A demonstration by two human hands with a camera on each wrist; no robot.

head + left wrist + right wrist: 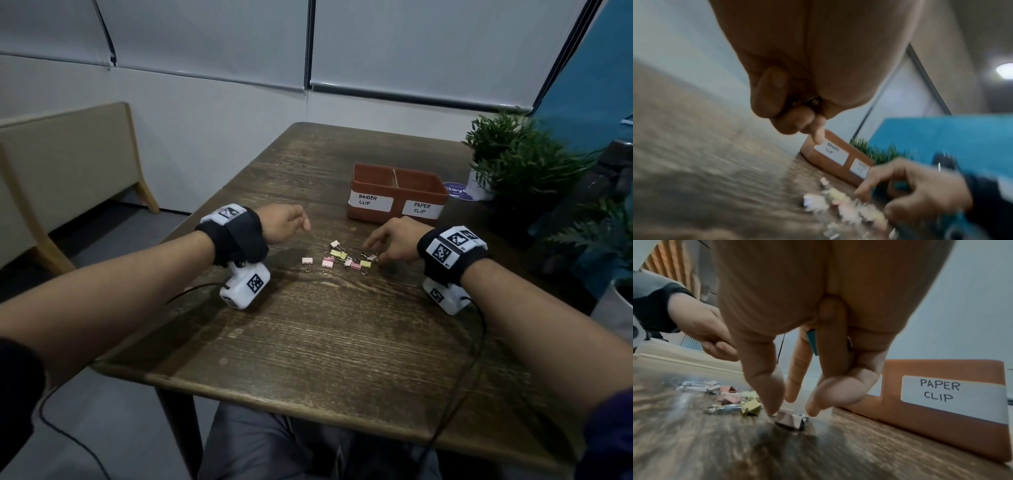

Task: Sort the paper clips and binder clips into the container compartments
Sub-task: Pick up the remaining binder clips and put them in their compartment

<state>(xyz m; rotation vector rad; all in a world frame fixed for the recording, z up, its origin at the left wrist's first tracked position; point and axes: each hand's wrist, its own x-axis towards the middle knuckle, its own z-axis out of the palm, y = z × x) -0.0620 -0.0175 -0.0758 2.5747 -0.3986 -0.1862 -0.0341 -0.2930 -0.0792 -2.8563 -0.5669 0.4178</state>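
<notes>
A terracotta container (pixel 399 202) has two compartments, labelled BINDER CLIP on the left and PAPER CLIP (pixel 939 391) on the right. Several pastel pink and yellow binder clips (pixel 342 258) lie in a heap in front of it, and one pink clip (pixel 307 262) lies apart to the left. My right hand (pixel 375 255) reaches down at the heap's right end. Its tips (pixel 792 410) touch a pale binder clip (pixel 791 421), while its curled fingers hold a teal clip (pixel 812 342). My left hand (pixel 303 222) hovers left of the heap, curled around small metal clips (pixel 808 99).
The wooden table (pixel 325 335) ends close in front of me. A potted plant (pixel 513 161) and a round blue sticker (pixel 457 192) sit right of the container, with more foliage (pixel 596 233) at the right edge. A beige bench (pixel 68 154) stands at the left. Cables trail from both wrists.
</notes>
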